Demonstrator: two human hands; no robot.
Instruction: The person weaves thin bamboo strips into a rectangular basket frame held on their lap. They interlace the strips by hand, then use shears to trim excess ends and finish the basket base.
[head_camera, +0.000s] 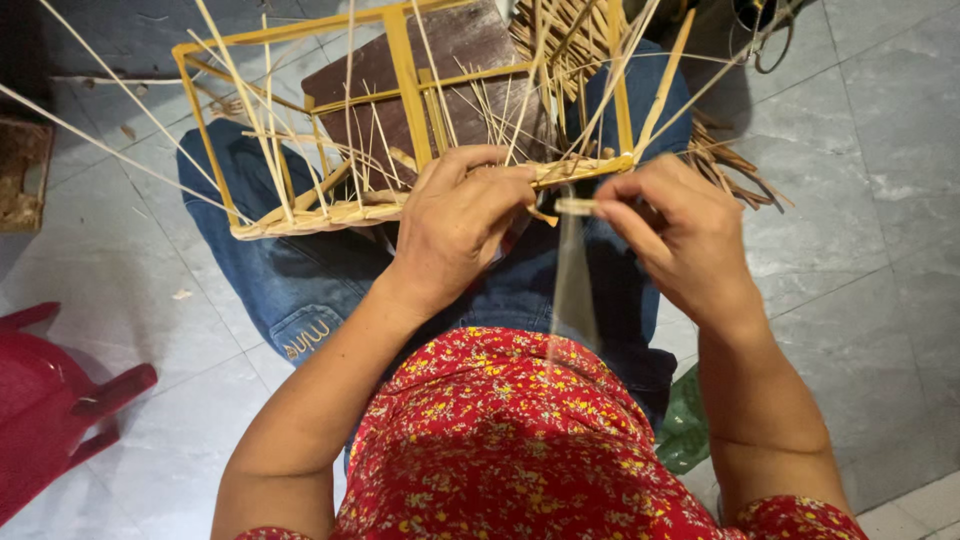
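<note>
Nearest the camera was a red floral top (520, 450), then blue jeans (300, 270) on the seated person's lap. The left hand (455, 225) was curled, fingers bent down onto the near woven edge of the bamboo frame (400, 60), pressing the rim where strips were plaited; it gripped that edge rather than any loose piece. The right hand (685, 235) was mostly closed, thumb and forefinger pinched on the end of a thin pale strip (575, 280), which hung blurred down over the lap between the two hands. The hands sat near each other, not touching.

The frame rested on the knees, tilted away from the body, its yellow bars forming a box shape with a woven band (320, 215) along the near side. Loose thin slivers (250, 110) stuck up and outward from the weave. A dark brown board (450, 50) lay under the frame's far part. Beyond, a bundle of cut strips (725, 160) fanned out on the grey tile floor (860, 200). A red plastic stool (50, 400) stood at the left, a green bag (685, 425) by the right thigh.
</note>
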